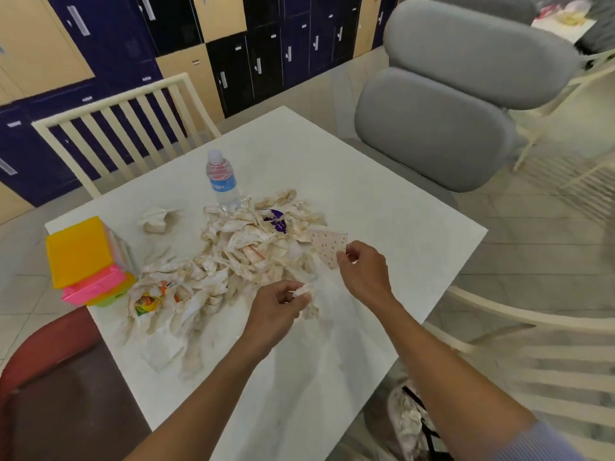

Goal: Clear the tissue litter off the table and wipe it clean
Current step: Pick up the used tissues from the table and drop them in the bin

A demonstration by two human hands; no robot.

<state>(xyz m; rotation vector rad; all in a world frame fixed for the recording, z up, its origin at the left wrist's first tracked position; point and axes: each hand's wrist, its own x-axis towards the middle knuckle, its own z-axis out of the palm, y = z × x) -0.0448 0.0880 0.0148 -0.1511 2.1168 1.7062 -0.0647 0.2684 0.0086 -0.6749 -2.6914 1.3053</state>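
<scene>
Bottle (222,181) behind tissues (239,257) (touching)

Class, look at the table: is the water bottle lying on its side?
No: the water bottle stands upright, cap up, at the far edge of the tissue pile.

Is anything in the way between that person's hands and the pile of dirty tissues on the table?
Nothing visible is. The left hand already pinches a tissue scrap at the near edge of the tissue pile, and the right hand holds a dotted paper beside it. The water bottle stands behind the pile.
</scene>
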